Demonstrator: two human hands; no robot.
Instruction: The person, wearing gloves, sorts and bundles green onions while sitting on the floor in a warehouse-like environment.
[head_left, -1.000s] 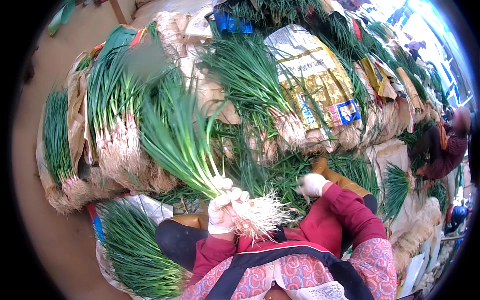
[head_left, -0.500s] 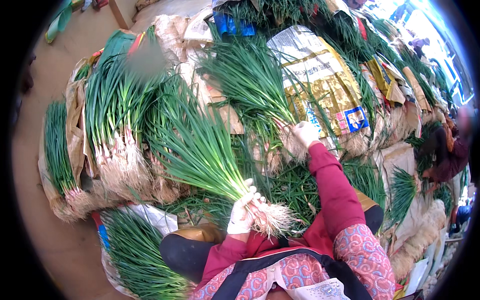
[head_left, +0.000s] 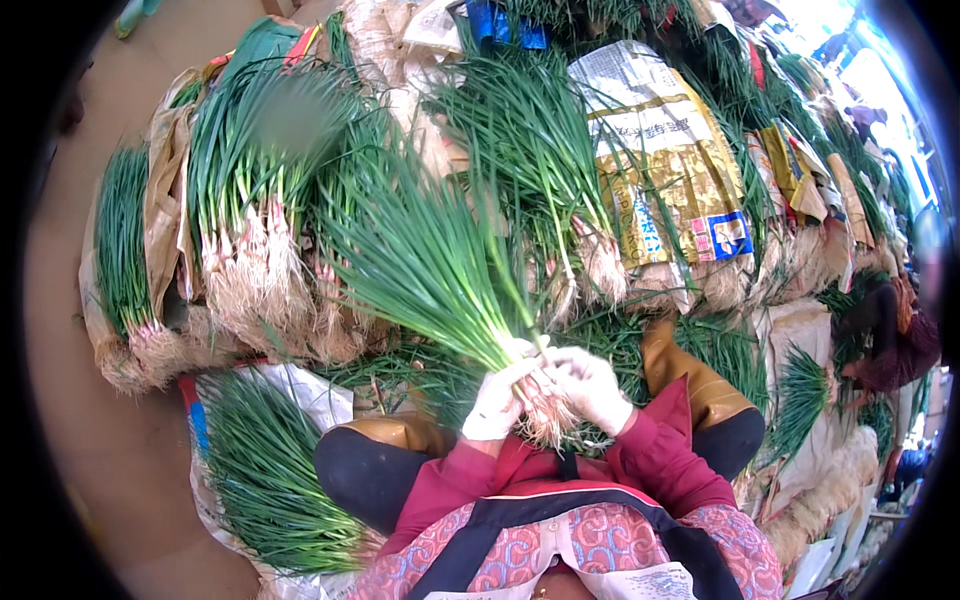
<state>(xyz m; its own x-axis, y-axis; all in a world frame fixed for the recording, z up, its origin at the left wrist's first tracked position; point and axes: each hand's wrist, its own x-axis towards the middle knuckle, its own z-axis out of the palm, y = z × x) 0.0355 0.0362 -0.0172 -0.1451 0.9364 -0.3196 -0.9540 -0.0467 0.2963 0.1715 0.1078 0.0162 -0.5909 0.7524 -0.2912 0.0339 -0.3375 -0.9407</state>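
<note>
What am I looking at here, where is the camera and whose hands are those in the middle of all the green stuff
There is no machine here. The picture comes from a wide fisheye camera worn on a person's head, looking down, so straight edges bend near the rim. The two pale gloved hands are that person's own: the left hand and the right hand both hold one bunch of green onions at its white root end, leaves fanning up and away. Around them lie many more bunches stacked on sacks, with another pile on a white sheet at lower left. Another person crouches at the far right.
</note>
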